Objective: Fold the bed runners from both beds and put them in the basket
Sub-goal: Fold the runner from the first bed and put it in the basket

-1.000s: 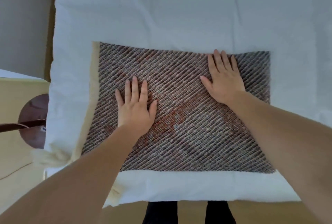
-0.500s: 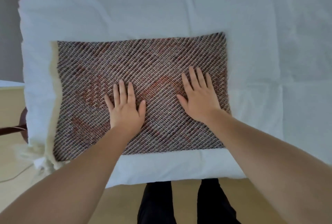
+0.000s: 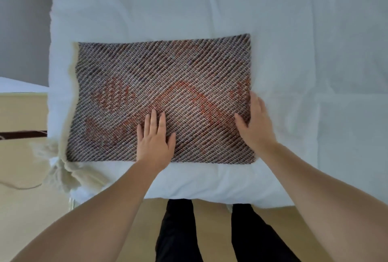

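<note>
A: Head view. The bed runner (image 3: 163,98) was noted lying flat and already folded into a thick rectangle on the white bed (image 3: 294,30), toward the bed's 7 o'clock corner. The left hand (image 3: 156,135) was seen pressed palm-down on the runner's near middle, fingers extended and close together, nothing gripped. The right hand (image 3: 255,124) was placed at the runner's 3 o'clock edge, on its side, fingers straight and together along that edge, thumb spread onto the weave; whether the edge was pinched could not be told.

B: And the step in hand?

A: Judged to be another fold, 3 o'clock edge carried over toward 9 o'clock. It would be done best if the layers at the right edge were gathered together, the left hand kept down as an anchor, and the edges matched before the crease was pressed.

B: Surroundings noted?

A: A cream fringe (image 3: 56,169) was seen hanging off the bed's corner at 8 o'clock; it could be caught in the fold. A second bed (image 3: 19,86) edge showed at 9 o'clock, wooden floor (image 3: 25,209) below. Dark trousers (image 3: 178,234) stood at 6 o'clock. No basket was in view, so the carry could not be planned from here.
</note>
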Tool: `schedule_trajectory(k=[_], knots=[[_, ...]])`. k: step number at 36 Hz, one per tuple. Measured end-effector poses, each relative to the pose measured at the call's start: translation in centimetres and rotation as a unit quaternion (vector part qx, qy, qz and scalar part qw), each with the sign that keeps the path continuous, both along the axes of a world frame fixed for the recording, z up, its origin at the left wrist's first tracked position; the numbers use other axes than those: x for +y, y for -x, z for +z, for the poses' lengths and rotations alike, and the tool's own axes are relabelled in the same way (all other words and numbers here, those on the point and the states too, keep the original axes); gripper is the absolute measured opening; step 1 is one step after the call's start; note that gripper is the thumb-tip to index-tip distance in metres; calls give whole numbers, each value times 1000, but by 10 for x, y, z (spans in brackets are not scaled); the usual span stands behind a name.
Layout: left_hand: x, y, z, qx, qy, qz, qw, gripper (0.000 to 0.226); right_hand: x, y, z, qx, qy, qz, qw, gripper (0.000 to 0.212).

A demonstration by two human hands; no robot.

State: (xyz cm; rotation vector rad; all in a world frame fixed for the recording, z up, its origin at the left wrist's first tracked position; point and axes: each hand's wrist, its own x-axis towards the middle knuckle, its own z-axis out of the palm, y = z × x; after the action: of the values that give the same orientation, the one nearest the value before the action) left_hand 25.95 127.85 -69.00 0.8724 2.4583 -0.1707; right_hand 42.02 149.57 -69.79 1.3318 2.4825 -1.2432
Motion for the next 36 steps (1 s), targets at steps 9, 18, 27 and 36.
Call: schedule_trajectory(k=[9,18,27,36], knots=[[-17,-19,52,-113,-121,103,981,56,24,57,53,1,211,-156,965,40],[-42,34,88,-241,-220,104,939,50,-58,145,102,-5,149,-83,985,17],[-83,93,95,-277,-230,126,924,53,-130,240,107,-82,107,-59,989,19],[-109,112,70,-276,-229,61,932,48,-120,328,83,-199,-110,36,973,98]])
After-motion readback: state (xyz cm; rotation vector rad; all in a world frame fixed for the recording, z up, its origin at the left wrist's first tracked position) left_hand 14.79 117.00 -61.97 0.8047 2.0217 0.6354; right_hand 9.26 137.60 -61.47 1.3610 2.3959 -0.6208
